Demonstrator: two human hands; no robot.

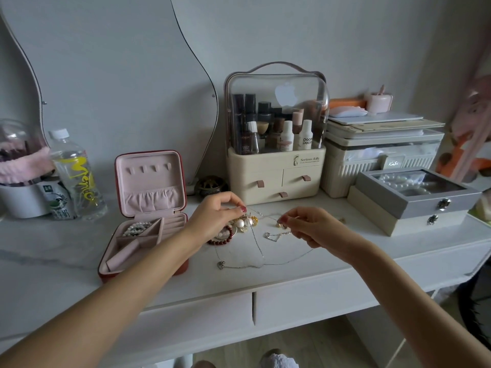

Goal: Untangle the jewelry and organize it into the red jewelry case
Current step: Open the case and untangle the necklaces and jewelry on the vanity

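your left hand (215, 211) and right hand (305, 224) each pinch the fine silver chain (259, 245) above the desk (305, 272), beside the open red jewelry case (144, 224). it looks light, limp and snag-prone; hold near the knot.

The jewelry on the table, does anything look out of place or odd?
Yes: the jewelry pile lies tangled beside the open red jewelry case, thin chains trailing loose across the table. Only a pearl strand is inside.

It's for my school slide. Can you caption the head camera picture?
Two hands, left hand and right hand, tease apart tangled jewelry beside an open red jewelry case.
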